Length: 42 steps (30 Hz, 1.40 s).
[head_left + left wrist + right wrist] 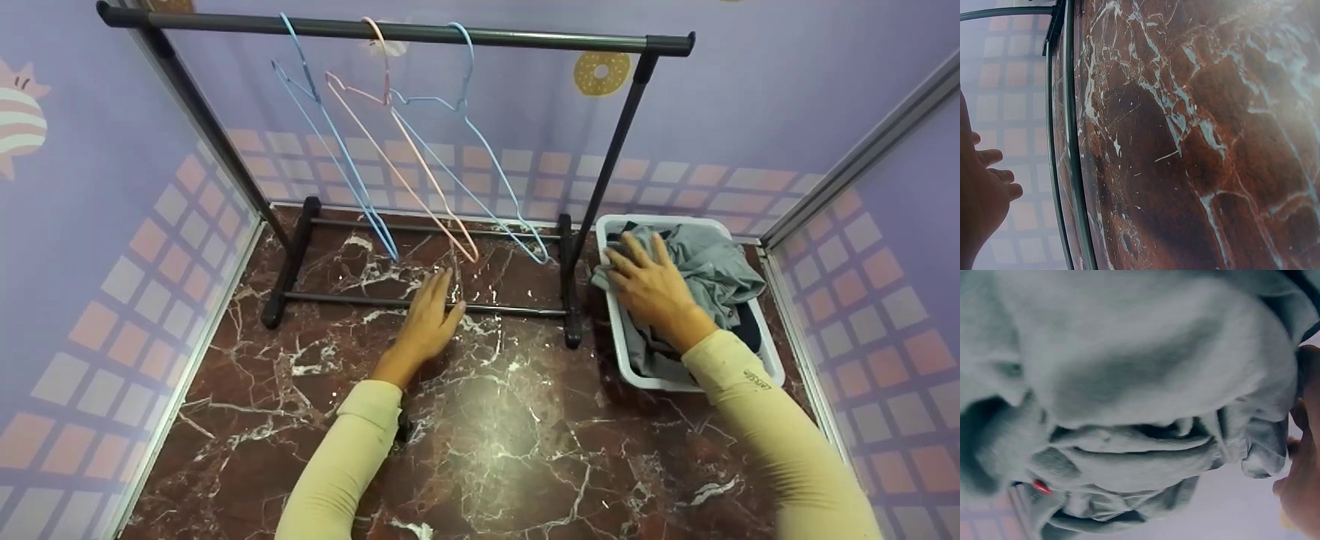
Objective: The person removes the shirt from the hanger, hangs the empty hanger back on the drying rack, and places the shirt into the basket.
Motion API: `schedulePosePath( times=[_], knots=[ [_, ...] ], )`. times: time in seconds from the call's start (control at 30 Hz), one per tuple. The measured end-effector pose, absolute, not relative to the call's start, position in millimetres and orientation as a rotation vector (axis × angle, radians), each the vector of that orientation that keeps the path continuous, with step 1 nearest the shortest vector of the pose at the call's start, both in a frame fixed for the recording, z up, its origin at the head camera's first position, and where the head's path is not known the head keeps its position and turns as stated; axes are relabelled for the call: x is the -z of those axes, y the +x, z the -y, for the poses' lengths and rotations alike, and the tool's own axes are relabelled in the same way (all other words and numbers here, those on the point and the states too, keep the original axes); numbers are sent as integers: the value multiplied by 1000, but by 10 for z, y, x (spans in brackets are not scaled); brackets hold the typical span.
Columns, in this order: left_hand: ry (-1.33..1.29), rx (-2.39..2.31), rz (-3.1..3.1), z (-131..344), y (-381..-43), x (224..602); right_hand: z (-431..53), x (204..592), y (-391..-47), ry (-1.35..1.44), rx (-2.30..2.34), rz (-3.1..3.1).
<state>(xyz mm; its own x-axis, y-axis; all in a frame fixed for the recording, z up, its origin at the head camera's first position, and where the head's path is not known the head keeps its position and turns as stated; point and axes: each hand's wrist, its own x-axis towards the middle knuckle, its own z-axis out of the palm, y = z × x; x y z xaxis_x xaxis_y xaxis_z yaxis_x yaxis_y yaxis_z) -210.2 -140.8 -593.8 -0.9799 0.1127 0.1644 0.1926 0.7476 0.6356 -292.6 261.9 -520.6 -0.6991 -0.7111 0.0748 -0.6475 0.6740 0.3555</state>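
My right hand (652, 289) lies over a grey-green garment (712, 262) heaped in a white basket (667, 385), its fingers spread across the cloth near the left rim. In the right wrist view the crumpled garment (1140, 371) fills most of the picture, with part of the hand (1304, 461) at the right edge. My left hand (429, 319) reaches over the lower bar of a black clothes rack (517, 37), fingers extended and holding nothing. Above it hang a left blue hanger (304, 66), a pink hanger (387, 75) and a right blue hanger (469, 64).
Dark cloth (748, 328) shows under the garment in the basket. The rack's right foot (572, 330) stands just left of the basket. Purple patterned walls (750, 90) enclose the back and both sides of the reddish-brown marbled floor (487, 435).
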Motion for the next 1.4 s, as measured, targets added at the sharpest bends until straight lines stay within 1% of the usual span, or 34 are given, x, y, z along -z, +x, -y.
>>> schedulePosePath(
  times=[0.2, 0.4, 0.6, 0.9, 1.07, 1.23, 1.4],
  knots=[
    [-274, 1009, 2822, 1416, -2078, 5958, -2738, 5321, -2989, 1013, 200, 2670],
    [-264, 1000, 2849, 1437, -2064, 5959, -2679, 5438, -2994, 1024, 152, 2761],
    [-271, 1005, 2861, 1430, -2057, 5985, -2646, 5575, -2994, 962, -34, 2890],
    [-258, 1005, 2847, 1448, -2084, 5972, -2636, 5617, -3006, 984, 56, 3005],
    [-257, 991, 2843, 1446, -2076, 5983, -2620, 5655, -3034, 999, 31, 3112],
    [-258, 1007, 2860, 1438, -2080, 5961, -2670, 5570, -3059, 1018, -121, 3134],
    [-273, 1021, 2844, 1453, -2101, 5911, -2801, 5276, -3018, 989, -406, 3097]
  ],
)
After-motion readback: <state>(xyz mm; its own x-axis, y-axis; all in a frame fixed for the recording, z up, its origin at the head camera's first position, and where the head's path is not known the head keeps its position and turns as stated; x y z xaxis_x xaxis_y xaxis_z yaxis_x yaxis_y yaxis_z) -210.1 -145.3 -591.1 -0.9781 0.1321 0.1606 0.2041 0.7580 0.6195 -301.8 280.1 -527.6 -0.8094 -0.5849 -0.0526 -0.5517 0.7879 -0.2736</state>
